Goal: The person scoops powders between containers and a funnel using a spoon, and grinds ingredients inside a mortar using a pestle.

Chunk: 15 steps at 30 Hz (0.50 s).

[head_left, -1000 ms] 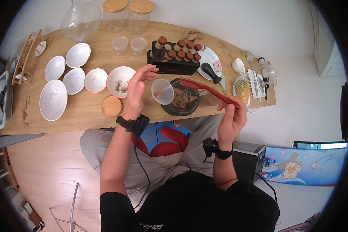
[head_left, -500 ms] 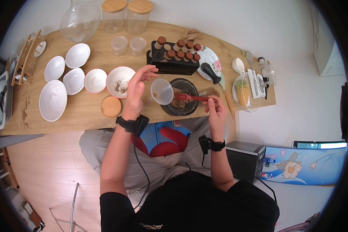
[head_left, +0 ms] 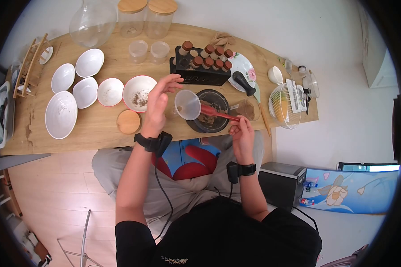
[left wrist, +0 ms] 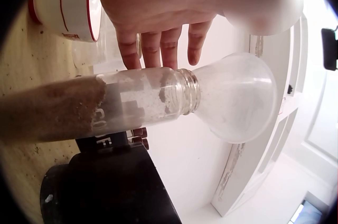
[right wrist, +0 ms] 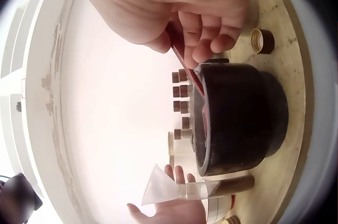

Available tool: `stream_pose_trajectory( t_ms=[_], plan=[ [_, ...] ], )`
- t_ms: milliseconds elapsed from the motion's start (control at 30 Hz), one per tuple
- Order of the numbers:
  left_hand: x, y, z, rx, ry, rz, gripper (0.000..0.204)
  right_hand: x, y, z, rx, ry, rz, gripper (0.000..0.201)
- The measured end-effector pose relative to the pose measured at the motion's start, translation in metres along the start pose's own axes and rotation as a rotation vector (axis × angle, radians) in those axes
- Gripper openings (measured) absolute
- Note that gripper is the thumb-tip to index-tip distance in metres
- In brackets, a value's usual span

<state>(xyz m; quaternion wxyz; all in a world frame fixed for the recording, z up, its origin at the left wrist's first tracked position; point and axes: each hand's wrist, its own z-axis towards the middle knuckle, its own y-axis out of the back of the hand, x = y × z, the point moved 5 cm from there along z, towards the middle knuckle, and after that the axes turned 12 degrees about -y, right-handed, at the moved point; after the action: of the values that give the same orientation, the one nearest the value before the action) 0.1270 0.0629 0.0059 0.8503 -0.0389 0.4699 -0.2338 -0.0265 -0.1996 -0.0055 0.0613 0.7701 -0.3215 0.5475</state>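
Note:
My left hand (head_left: pixel 158 104) stands beside an upright glass jar (left wrist: pixel 142 100) part filled with brown powder, straight fingers (left wrist: pixel 161 44) against its far side. A clear funnel (head_left: pixel 187 104) sits in the jar's mouth. My right hand (head_left: pixel 241 131) grips the handle of a red spatula (head_left: pixel 216 112), whose blade reaches over the dark bowl (head_left: pixel 219 99) of brown powder, right beside the funnel. In the right wrist view the spatula (right wrist: pixel 190 71) crosses the bowl's rim (right wrist: pixel 243 118), with the jar (right wrist: pixel 222 186) and funnel (right wrist: pixel 158 187) beyond.
A black rack of spice jars (head_left: pixel 200 66) stands behind the bowl. Left of it are a red-rimmed bowl (head_left: pixel 139 92), several white bowls (head_left: pixel 89 62) and a wooden lid (head_left: pixel 129 122). A small glass (head_left: pixel 249 109), a flowered plate (head_left: pixel 240 71) and a wire basket (head_left: pixel 283 104) lie right.
My right hand came down and left from a raised position, bringing the red spatula into the dark bowl and up beside the funnel. The left hand and jar stayed put.

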Motion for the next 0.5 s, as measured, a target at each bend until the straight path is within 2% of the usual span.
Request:
stream_pose_trajectory(
  t_ms=[233,433,500],
  plan=[
    [0.001,0.002,-0.001,-0.003,-0.001,-0.004,0.087,0.031,-0.009,-0.015,0.024,0.038,0.047,0.021],
    [0.0,0.002,-0.001,0.002,-0.005,-0.013,0.085,0.066,-0.04,-0.034,0.106,0.188,0.073,0.021],
    [0.0,0.003,0.0,0.0,-0.005,-0.013,0.085,0.077,-0.051,-0.045,0.056,0.321,-0.07,0.02]
  ],
)
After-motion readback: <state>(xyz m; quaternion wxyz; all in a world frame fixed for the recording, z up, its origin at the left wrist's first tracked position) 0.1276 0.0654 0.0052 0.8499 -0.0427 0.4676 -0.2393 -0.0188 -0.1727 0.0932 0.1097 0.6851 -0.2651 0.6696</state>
